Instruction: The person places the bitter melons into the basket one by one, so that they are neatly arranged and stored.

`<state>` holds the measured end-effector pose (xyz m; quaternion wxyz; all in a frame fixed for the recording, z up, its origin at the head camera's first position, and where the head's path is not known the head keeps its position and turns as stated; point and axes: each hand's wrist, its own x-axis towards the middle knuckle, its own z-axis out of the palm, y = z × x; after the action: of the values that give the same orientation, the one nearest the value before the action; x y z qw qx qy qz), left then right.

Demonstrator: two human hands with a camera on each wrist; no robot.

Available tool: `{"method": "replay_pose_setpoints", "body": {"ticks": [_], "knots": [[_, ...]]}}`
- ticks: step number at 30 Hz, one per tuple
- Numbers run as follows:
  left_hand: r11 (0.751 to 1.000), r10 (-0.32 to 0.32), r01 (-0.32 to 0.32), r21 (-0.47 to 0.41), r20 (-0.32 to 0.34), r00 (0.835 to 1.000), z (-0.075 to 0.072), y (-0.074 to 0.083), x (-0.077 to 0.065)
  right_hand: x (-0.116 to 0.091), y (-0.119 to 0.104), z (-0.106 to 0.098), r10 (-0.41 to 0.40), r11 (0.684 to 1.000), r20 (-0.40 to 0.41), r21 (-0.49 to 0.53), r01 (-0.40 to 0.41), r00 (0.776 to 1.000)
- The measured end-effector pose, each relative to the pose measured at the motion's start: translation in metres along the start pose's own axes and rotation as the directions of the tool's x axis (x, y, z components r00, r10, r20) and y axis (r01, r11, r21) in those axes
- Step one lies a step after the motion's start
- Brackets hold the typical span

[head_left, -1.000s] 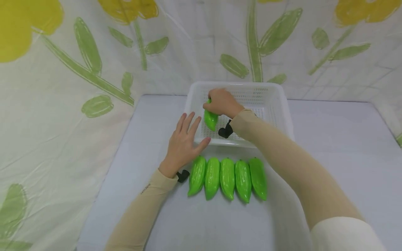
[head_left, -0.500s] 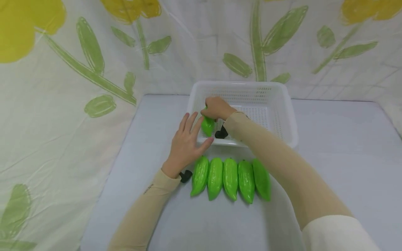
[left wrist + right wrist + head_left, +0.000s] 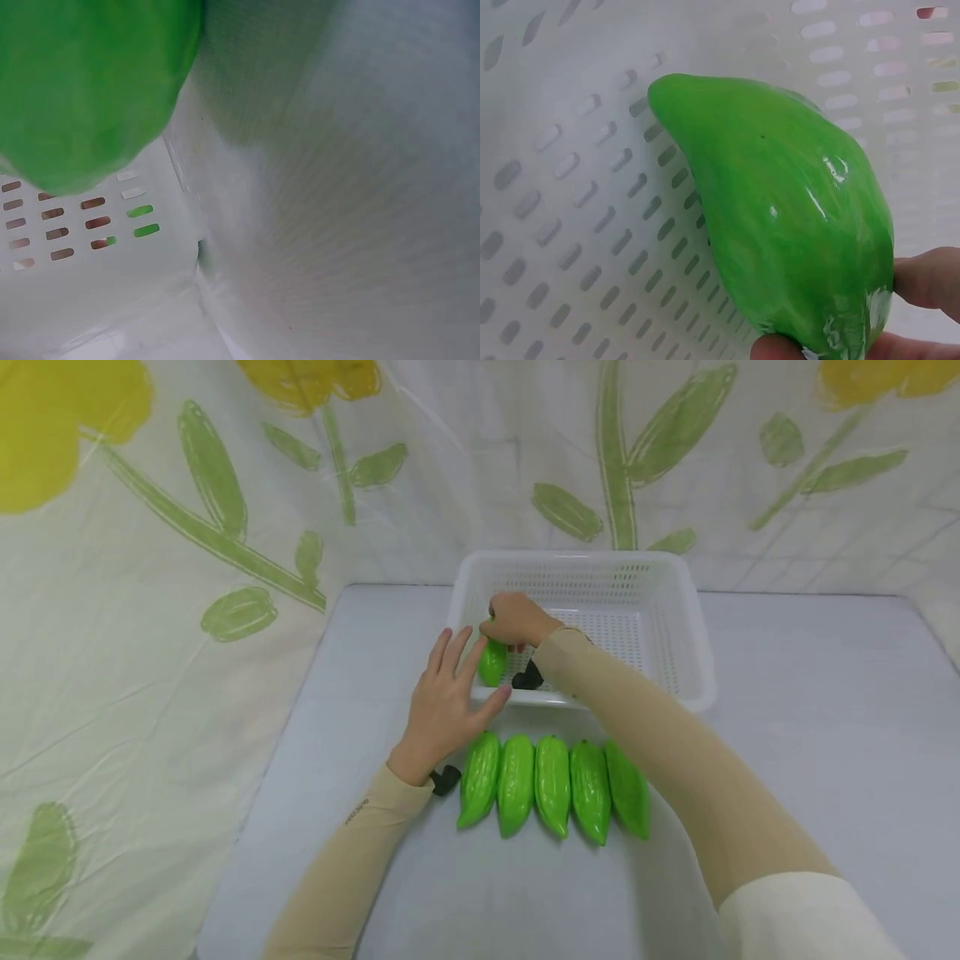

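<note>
In the head view my right hand [image 3: 517,620] reaches into a white plastic basket [image 3: 697,693]. Thumb and fingers pinch one end of a shiny green vegetable [image 3: 492,664], long with a pointed tip, at the basket's left side. Seen from the right wrist, the same green vegetable [image 3: 780,202] lies close over the slotted basket floor, tip away from the fingertips. My left hand [image 3: 441,706] is spread at the basket's front left corner, thumb by the front rim. Several matching green vegetables [image 3: 552,785] lie side by side before the basket; one fills the left wrist view's upper left.
The basket stands at the back of a pale table [image 3: 810,735], close to a hanging cloth [image 3: 450,468] printed with yellow flowers and green leaves. Small black wrist cameras show at the left wrist [image 3: 446,780] and right wrist [image 3: 527,677].
My right hand has brought the green vegetable down and toward the front left of the basket, then almost stopped. My left hand and the row have hardly moved.
</note>
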<state>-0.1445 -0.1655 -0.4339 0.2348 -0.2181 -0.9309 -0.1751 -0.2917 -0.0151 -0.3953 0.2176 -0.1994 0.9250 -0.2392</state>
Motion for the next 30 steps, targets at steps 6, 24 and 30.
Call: {"method": "replay_pose_setpoints", "body": {"ticks": [6,24,30], "knots": [[1.000,-0.005,0.005,-0.006,0.002,1.000,0.000,0.002,0.000,-0.002,0.003,0.000,0.003,1.000,-0.006,0.011,-0.002,1.000],[1.000,0.005,-0.005,0.016,-0.005,1.000,0.002,0.001,0.001,-0.035,0.005,-0.032,-0.069,0.991,-0.064,-0.119,0.061,0.996],[1.000,0.000,0.000,0.017,-0.006,1.000,0.002,-0.001,0.000,-0.057,0.014,-0.046,-0.082,0.989,-0.098,-0.128,0.069,0.992]]}}
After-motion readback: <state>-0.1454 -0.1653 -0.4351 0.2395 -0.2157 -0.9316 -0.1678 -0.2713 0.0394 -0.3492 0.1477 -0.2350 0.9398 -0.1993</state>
